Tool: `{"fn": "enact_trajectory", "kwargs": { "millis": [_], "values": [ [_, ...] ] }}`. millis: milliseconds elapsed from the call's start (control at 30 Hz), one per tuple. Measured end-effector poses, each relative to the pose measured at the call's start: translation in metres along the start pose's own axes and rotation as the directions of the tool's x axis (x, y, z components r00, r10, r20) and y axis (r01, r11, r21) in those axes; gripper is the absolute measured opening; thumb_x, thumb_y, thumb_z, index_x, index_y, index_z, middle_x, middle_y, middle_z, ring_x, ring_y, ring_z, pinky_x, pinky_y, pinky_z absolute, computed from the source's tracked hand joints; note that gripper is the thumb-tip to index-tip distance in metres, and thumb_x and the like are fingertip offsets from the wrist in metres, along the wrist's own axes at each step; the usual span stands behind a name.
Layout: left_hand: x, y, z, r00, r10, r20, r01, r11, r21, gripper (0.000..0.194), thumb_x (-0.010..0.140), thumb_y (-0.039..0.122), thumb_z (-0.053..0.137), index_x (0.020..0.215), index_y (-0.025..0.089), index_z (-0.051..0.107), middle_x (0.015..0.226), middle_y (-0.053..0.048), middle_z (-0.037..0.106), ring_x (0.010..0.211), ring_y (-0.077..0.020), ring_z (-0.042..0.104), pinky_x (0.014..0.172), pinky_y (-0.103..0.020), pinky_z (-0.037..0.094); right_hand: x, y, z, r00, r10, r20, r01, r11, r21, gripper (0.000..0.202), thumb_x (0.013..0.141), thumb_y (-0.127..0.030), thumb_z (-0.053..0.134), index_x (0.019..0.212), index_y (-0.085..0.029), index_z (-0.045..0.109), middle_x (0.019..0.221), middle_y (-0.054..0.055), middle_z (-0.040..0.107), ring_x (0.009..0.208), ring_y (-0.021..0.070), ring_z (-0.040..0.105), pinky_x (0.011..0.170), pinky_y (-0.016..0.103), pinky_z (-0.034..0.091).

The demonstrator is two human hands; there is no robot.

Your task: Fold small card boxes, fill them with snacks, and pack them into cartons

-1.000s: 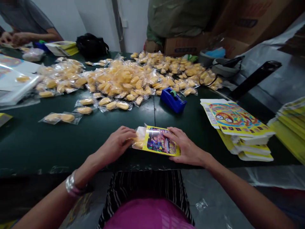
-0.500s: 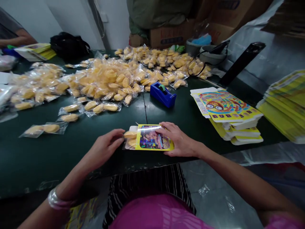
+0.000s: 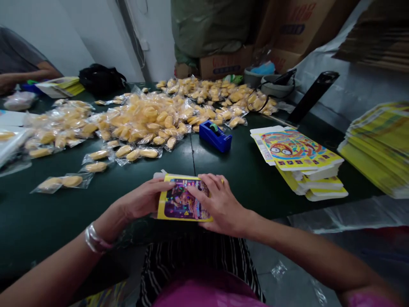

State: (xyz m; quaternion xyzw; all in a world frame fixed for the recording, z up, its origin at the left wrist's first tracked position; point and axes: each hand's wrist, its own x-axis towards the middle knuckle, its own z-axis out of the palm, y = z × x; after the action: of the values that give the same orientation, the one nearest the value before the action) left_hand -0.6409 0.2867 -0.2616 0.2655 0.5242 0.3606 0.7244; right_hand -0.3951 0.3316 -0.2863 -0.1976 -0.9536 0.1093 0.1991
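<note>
A yellow box with a dark printed front lies flat between both hands near the table's front edge. My left hand grips its left end, thumb on top, with a white flap showing just behind. Over its right end, my right hand is wrapped, fingers on the printed face. No yellow pieces are visible at the box's left end. Beyond the hands stands a blue tape dispenser. A large pile of yellow pieces in clear wrappers covers the table behind.
Flat printed boxes are stacked on the right, beside a taller yellow stack. A black upright object leans behind them. Loose wrapped pieces lie at left. A black bag and another person's arm are farther back.
My left hand has moved onto the box's left end, where yellow pieces were showing before. Both hands and the box have shifted left and nearer the body. The camera view has tilted slightly.
</note>
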Motion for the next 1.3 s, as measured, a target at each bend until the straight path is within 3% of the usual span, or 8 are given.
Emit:
{"fn": "enact_trajectory", "kwargs": {
  "millis": [133,233,300,400,467,667,1000,1300],
  "values": [
    [-0.005,0.027,0.011,0.993,0.025,0.114,-0.061,0.945,0.322,0.029,0.07,0.038,0.082,0.089,0.015,0.079,0.088,-0.012,0.079,0.074,-0.0235,0.073,0.072,-0.032,0.059,0.02,-0.005,-0.018,0.986,0.115,0.124,-0.154,0.912,0.381,0.09,0.08,-0.05,0.076,0.151,-0.017,0.033,0.136,0.023,0.055,0.121,0.0401,0.055,0.1,0.062,0.043],
    [-0.009,0.048,0.024,0.974,0.083,0.212,-0.195,0.786,0.587,0.027,0.074,0.042,0.076,0.084,0.018,0.078,0.081,-0.008,0.077,0.067,-0.0212,0.069,0.063,-0.03,0.056,0.03,-0.003,-0.007,0.97,0.203,0.135,-0.235,0.632,0.739,0.068,0.088,-0.038,0.065,0.148,-0.022,0.036,0.111,0.01,0.068,0.095,0.0268,0.067,0.082,0.043,0.055],
    [-0.015,0.057,0.027,0.932,0.34,0.124,-0.315,0.593,0.741,0.026,0.073,0.044,0.072,0.079,0.019,0.076,0.071,-0.003,0.073,0.061,-0.0186,0.064,0.058,-0.027,0.052,0.029,-0.004,0.012,0.937,0.333,0.108,-0.251,0.423,0.871,0.073,0.085,-0.036,0.068,0.149,-0.024,0.034,0.1,0.005,0.069,0.084,0.0222,0.067,0.074,0.037,0.056],
    [-0.032,0.054,0.019,0.621,0.781,-0.07,-0.334,0.344,0.878,0.027,0.073,0.046,0.069,0.08,0.02,0.074,0.071,-0.001,0.071,0.064,-0.0173,0.062,0.062,-0.027,0.05,0.015,-0.012,0.037,0.856,0.508,0.098,-0.222,0.189,0.957,0.081,0.083,-0.037,0.072,0.151,-0.028,0.029,0.098,0.003,0.067,0.081,0.0195,0.066,0.073,0.035,0.055],
    [-0.042,0.034,0.01,0.486,0.85,-0.201,-0.347,0.4,0.848,0.032,0.076,0.05,0.069,0.087,0.02,0.072,0.081,-0.002,0.074,0.073,-0.0187,0.065,0.069,-0.029,0.052,0.005,-0.023,0.046,0.812,0.576,0.088,-0.175,0.097,0.98,0.08,0.083,-0.037,0.073,0.151,-0.03,0.03,0.101,0.002,0.067,0.086,0.0196,0.067,0.078,0.035,0.055],
    [-0.045,-0.067,0.02,0.776,0.517,-0.362,-0.431,0.853,0.296,0.054,0.068,0.045,0.084,0.114,0.021,0.067,0.104,-0.01,0.078,0.091,-0.026,0.074,0.079,-0.035,0.061,-0.019,-0.056,0.049,0.738,0.661,0.135,-0.115,-0.075,0.991,0.067,0.084,-0.038,0.074,0.142,-0.031,0.043,0.108,0.002,0.068,0.093,0.0188,0.067,0.083,0.031,0.054],
    [-0.084,-0.119,0.04,0.867,0.283,-0.41,-0.255,0.959,0.121,0.04,0.058,0.037,0.093,0.092,0.024,0.077,0.091,-0.005,0.079,0.089,-0.027,0.074,0.081,-0.034,0.062,-0.071,-0.087,0.032,0.683,0.678,0.271,-0.222,-0.16,0.962,0.028,0.083,-0.036,0.076,0.106,-0.025,0.065,0.097,0.001,0.071,0.086,0.0157,0.066,0.073,0.024,0.052],
    [-0.079,-0.125,0.038,0.845,0.318,-0.429,-0.19,0.93,0.316,0.026,0.073,0.047,0.08,0.08,0.022,0.076,0.097,-0.005,0.072,0.096,-0.0264,0.064,0.085,-0.032,0.055,-0.072,-0.094,0.032,0.606,0.792,0.078,-0.324,0.156,0.933,0.013,0.089,-0.029,0.064,0.082,-0.019,0.069,0.092,0.004,0.07,0.083,0.0162,0.064,0.075,0.027,0.051]
  ]
}}
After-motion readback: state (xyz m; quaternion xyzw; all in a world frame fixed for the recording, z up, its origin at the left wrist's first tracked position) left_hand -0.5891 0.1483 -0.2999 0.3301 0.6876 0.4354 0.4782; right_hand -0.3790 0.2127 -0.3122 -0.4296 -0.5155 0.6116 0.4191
